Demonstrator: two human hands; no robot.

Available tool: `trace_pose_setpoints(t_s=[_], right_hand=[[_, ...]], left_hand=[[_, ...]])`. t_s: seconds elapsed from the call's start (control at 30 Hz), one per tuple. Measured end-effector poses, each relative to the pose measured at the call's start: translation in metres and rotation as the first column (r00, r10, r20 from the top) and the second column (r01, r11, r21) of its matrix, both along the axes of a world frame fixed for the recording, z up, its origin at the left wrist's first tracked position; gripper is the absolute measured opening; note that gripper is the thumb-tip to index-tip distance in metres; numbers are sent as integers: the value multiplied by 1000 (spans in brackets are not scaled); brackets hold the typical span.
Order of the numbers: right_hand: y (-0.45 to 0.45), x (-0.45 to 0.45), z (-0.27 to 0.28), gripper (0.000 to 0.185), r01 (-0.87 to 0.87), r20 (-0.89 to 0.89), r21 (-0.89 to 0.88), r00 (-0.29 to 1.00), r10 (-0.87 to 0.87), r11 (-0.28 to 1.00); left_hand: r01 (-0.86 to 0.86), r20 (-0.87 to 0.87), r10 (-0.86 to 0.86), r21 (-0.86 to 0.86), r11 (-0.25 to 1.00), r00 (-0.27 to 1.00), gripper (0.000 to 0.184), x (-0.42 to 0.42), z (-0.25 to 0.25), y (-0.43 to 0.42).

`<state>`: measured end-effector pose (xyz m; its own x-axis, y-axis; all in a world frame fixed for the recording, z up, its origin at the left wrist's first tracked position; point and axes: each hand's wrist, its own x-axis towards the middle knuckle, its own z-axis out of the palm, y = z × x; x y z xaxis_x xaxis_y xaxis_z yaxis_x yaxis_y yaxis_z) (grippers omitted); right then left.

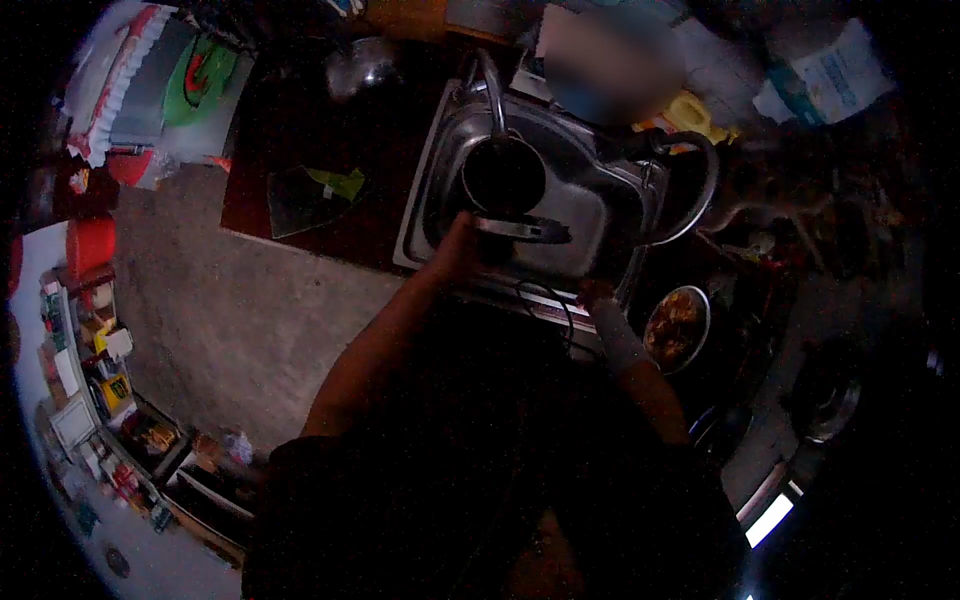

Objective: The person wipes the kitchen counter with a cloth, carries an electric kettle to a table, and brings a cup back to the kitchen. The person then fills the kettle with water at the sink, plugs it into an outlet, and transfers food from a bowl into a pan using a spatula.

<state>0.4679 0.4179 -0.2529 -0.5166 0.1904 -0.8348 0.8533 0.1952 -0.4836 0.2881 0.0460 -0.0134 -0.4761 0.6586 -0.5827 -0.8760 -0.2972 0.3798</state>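
In the dim head view, a dark round pot (503,178) is in the steel sink (575,225), under the curved tap (490,85). My left hand (462,243) reaches over the sink's left side and is closed at the pot's near side. By its fingers is a pale curved bar (525,231); I cannot tell if it is the pot's handle. At the sink's front right edge is my right hand (598,297), its fingers too dark to make out. A thin dark loop (548,300) hangs just left of it.
A bowl of brownish food (676,328) sits right of the sink. A large curved metal handle or pipe (708,185) rises at the sink's right. Left on the dark counter are a clear bag (305,205) and a shiny metal bowl (362,68). Shelves with packets (105,375) line the left.
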Motion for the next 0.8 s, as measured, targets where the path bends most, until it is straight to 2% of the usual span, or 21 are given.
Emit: trace_pose_setpoints(t_s=[0.13,0.23,0.3,0.33,0.37,0.4,0.43,0.5,0.53,0.57,0.63,0.67,0.7,0.8], right_hand=[[0,9,-7,30,10,24,-24,1000,-9,1000],[-2,12,-10,31,5,30,-34,1000,-4,999],[-4,12,-13,31,-2,31,-38,1000,3,999],[-4,12,-13,31,-3,35,-42,999,5,999],[-5,12,-12,31,-9,32,-44,999,10,999],[-6,13,-12,31,-14,35,-46,999,15,999],[-6,12,-12,31,-17,36,-47,999,18,999],[-6,12,-12,31,-24,37,-51,999,26,998],[-5,12,-12,31,-26,36,-54,999,28,998],[-5,13,-12,32,-30,35,-55,999,32,998],[-4,14,-12,32,-30,36,-58,999,32,998],[-3,16,-13,32,-29,36,-60,999,31,998],[-2,18,-13,32,-29,36,-64,999,32,998],[0,23,-13,32,-41,31,-66,999,43,997]], left_hand=[[-75,16,75,-27,997,997,74,11,-28,0],[-32,-84,29,-28,999,996,78,11,-17,-3],[-54,-89,44,-110,992,995,77,11,25,-5],[-55,-90,45,-110,992,995,77,12,7,-5],[-51,-68,51,1,999,996,77,14,-24,-6],[-49,-47,55,111,993,997,77,13,-28,-4],[-52,-48,58,111,992,997,77,14,-31,-5],[24,-112,-31,-64,998,993,77,9,-1,-3],[22,-113,-29,-64,998,993,77,9,-4,-4],[42,-458,-122,-182,982,881,77,10,-7,-4],[16,-726,-236,-296,955,646,77,9,-14,-4],[47,-488,-118,-154,987,865,77,6,-12,-3],[28,-177,-28,-6,1000,984,77,5,-8,-2],[-55,-92,58,30,998,994,74,6,-24,-3]])
